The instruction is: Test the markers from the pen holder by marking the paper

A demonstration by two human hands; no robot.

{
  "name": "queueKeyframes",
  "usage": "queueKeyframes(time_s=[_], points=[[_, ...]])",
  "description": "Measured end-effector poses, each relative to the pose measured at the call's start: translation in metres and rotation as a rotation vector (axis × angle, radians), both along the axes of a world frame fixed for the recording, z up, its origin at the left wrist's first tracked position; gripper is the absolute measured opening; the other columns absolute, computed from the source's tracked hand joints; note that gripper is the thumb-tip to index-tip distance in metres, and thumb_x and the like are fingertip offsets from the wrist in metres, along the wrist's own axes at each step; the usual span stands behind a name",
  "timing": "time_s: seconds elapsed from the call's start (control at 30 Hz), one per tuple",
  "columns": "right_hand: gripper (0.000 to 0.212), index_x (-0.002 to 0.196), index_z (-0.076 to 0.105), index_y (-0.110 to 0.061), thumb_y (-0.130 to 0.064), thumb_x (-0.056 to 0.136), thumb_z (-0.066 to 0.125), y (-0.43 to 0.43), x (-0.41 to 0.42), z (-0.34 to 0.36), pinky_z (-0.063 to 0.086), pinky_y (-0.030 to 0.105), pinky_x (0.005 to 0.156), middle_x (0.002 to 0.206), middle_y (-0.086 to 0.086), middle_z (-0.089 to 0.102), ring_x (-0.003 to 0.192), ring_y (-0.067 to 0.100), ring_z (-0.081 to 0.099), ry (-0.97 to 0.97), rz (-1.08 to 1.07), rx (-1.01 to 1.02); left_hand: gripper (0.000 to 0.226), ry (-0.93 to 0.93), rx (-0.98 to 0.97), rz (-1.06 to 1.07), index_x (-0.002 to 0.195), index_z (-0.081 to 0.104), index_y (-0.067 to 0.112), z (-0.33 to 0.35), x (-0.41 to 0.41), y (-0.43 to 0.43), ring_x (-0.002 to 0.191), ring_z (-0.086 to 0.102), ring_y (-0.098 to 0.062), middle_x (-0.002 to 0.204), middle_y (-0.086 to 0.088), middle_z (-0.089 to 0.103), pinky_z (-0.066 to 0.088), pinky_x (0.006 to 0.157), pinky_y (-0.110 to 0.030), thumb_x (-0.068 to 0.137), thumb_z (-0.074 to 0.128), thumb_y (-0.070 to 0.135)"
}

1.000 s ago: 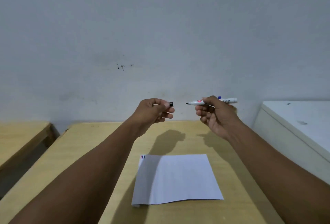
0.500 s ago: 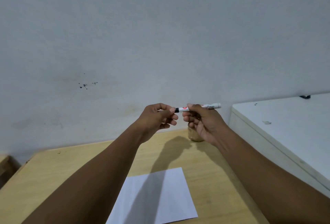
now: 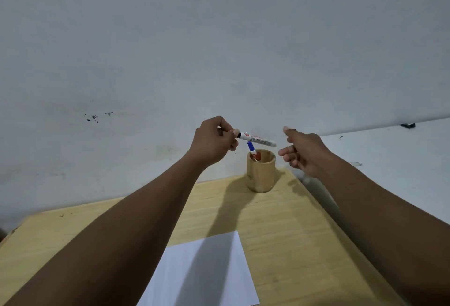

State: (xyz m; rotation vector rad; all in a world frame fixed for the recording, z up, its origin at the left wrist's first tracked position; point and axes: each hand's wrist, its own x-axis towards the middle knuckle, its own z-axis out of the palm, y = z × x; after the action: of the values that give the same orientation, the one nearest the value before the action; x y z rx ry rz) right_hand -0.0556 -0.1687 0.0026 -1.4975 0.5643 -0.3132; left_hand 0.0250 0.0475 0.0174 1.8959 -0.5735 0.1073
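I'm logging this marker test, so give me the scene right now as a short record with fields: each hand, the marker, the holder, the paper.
left hand: raised above the desk, pinching the capped end of the black marker
right hand: empty, fingers loosely curled, apart from the marker
black marker: capped, roughly level, above the pen holder
pen holder: wooden cup at the far right of the desk, with a blue-capped marker standing in it
paper: white sheet flat on the near desk; no marks visible on the part in view

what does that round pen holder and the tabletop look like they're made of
The round tan pen holder looks like smooth, lightly glossy wood, showing pale grain. The light yellow tabletop looks like matte wood or wood-look laminate, with fine parallel grain lines.
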Motion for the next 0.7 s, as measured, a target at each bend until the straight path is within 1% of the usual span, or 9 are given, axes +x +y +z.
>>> queueKeyframes(time_s=[0.07, 0.1, 0.2, 0.23, 0.33, 0.4, 0.47, 0.6, 0.7], points=[[0.03, 0.112, 0.062, -0.002, -0.029, 0.1, 0.064, -0.01, -0.003, 0.0, 0.042, 0.023, 0.037, 0.075, 0.016, 0.071, 0.045, 0.018, 0.058, 0.04, 0.028, -0.123, 0.016, -0.079, 0.084, 0.019, 0.091, 0.066, 0.005, 0.002, 0.002, -0.01, 0.062, 0.073, -0.01, 0.073, -0.004, 0.078, 0.051, 0.055, -0.016, 0.095, 0.069, 0.02], [0.027, 0.114, 0.063, -0.003, -0.026, 0.1, 0.064, -0.012, -0.003, -0.001, 0.043, 0.024, 0.038, 0.077, 0.016, 0.071, 0.047, 0.018, 0.059, 0.049, 0.041, -0.178, 0.015, -0.117, 0.126, 0.026, 0.09, 0.066, 0.006, 0.003, 0.004, -0.016, 0.062, 0.073, -0.009, 0.074, -0.004, 0.078, 0.052, 0.056, -0.017, 0.094, 0.07, 0.02], [0.024, 0.113, 0.064, -0.003, -0.023, 0.099, 0.065, -0.016, -0.002, -0.005, 0.043, 0.024, 0.041, 0.079, 0.015, 0.072, 0.047, 0.018, 0.061, 0.049, 0.087, -0.278, 0.011, -0.182, 0.251, 0.01, 0.089, 0.067, 0.011, 0.001, 0.008, -0.032, 0.079, 0.072, -0.019, 0.08, -0.007, 0.077, 0.058, 0.07, -0.034, 0.093, 0.071, 0.021], [0.023, 0.111, 0.064, -0.003, -0.023, 0.099, 0.065, -0.016, -0.001, -0.007, 0.043, 0.024, 0.041, 0.079, 0.015, 0.072, 0.046, 0.017, 0.062, 0.047, 0.099, -0.3, 0.01, -0.188, 0.286, 0.0, 0.089, 0.067, 0.012, 0.0, 0.01, -0.037, 0.083, 0.071, -0.022, 0.082, -0.007, 0.077, 0.058, 0.072, -0.037, 0.093, 0.071, 0.021], [0.022, 0.109, 0.066, -0.004, -0.023, 0.099, 0.066, -0.016, 0.005, -0.014, 0.043, 0.024, 0.043, 0.077, 0.014, 0.073, 0.045, 0.017, 0.062, 0.045, 0.126, -0.351, 0.008, -0.205, 0.357, -0.032, 0.091, 0.067, 0.014, -0.009, 0.014, -0.05, 0.077, 0.07, -0.02, 0.082, -0.006, 0.077, 0.053, 0.068, -0.032, 0.092, 0.071, 0.02], [0.021, 0.108, 0.066, -0.005, -0.024, 0.098, 0.067, -0.014, 0.009, -0.017, 0.044, 0.025, 0.044, 0.076, 0.013, 0.073, 0.046, 0.018, 0.063, 0.048, 0.134, -0.369, 0.007, -0.224, 0.414, -0.036, 0.094, 0.069, 0.015, -0.015, 0.016, -0.059, 0.077, 0.069, -0.02, 0.081, -0.003, 0.074, 0.052, 0.069, -0.03, 0.091, 0.071, 0.021], [0.02, 0.107, 0.066, -0.007, -0.024, 0.097, 0.067, -0.012, 0.013, -0.02, 0.044, 0.025, 0.046, 0.074, 0.011, 0.074, 0.045, 0.017, 0.064, 0.054, 0.136, -0.392, 0.011, -0.234, 0.464, -0.032, 0.099, 0.074, 0.016, -0.022, 0.019, -0.068, 0.084, 0.069, -0.021, 0.081, -0.001, 0.071, 0.053, 0.074, -0.031, 0.091, 0.071, 0.023], [0.018, 0.105, 0.067, -0.008, -0.025, 0.097, 0.067, -0.013, 0.022, -0.021, 0.045, 0.025, 0.046, 0.073, 0.009, 0.075, 0.045, 0.017, 0.065, 0.052, 0.147, -0.423, 0.027, -0.234, 0.521, -0.021, 0.116, 0.074, 0.015, -0.03, 0.023, -0.076, 0.107, 0.066, -0.026, 0.104, -0.009, 0.076, 0.056, 0.091, -0.042, 0.094, 0.068, 0.029], [0.017, 0.104, 0.068, -0.01, -0.025, 0.096, 0.067, -0.011, 0.023, -0.023, 0.046, 0.026, 0.047, 0.072, 0.007, 0.075, 0.045, 0.016, 0.066, 0.056, 0.143, -0.431, 0.031, -0.217, 0.509, -0.02, 0.121, 0.071, 0.016, -0.028, 0.019, -0.07, 0.107, 0.067, -0.027, 0.102, -0.01, 0.076, 0.056, 0.092, -0.043, 0.094, 0.068, 0.031]])
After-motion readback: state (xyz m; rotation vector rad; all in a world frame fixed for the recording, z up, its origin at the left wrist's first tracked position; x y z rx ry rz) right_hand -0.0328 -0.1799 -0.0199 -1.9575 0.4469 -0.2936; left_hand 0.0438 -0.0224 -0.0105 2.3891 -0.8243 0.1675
